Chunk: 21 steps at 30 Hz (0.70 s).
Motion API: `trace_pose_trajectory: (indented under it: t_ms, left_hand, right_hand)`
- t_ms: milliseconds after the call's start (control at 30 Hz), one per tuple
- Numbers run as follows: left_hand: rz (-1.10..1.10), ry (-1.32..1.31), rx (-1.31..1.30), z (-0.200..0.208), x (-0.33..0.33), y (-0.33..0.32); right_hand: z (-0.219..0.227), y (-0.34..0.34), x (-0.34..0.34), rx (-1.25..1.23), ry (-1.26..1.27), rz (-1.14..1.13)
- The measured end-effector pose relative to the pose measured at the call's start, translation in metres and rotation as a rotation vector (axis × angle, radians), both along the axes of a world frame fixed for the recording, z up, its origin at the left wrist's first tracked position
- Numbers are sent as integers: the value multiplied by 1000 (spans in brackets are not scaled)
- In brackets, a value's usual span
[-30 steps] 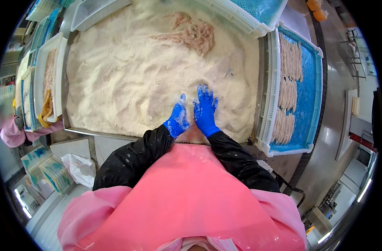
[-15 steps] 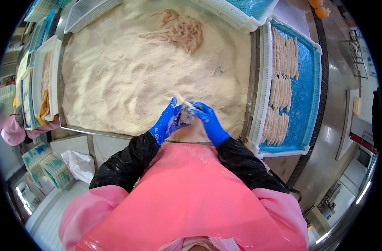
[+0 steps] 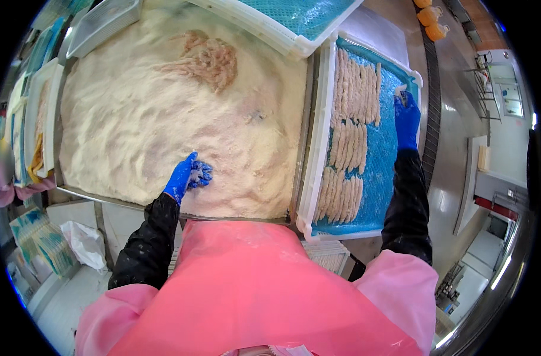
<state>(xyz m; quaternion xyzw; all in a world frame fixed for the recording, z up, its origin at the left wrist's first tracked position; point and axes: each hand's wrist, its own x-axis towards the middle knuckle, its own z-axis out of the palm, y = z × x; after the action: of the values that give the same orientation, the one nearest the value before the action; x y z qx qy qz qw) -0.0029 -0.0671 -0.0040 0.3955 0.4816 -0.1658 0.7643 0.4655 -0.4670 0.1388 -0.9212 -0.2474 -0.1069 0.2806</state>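
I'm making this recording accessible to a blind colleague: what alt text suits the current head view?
A blue-gloved right hand pinches a pale piece over a blue-lined tray holding three groups of pale coated strips. The left hand, also gloved, is over a wide bed of pale powder, with a pink stringy heap farther back.

Orange jugs sit right, a white bag left.

Right grip over blue-lined tray
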Motion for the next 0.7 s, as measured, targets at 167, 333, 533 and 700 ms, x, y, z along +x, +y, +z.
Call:
trace_pose_trajectory:
  t_ms: [167, 333, 533, 700]
  left_hand:
    - [19, 83, 69, 18, 5, -6]
    - [22, 44, 59, 14, 4, -4]
    - [42, 16, -36, 1, 6, -2]
    - [79, -2, -13, 12, 1, -5]
  right_hand:
    - [-57, -2, 32, -370, -50, -13]
    - [-86, -9, 93, -205, 55, -41]
    - [-86, -33, 120, -458, 96, -65]
    - [-40, 83, -36, 162, -4, 185]
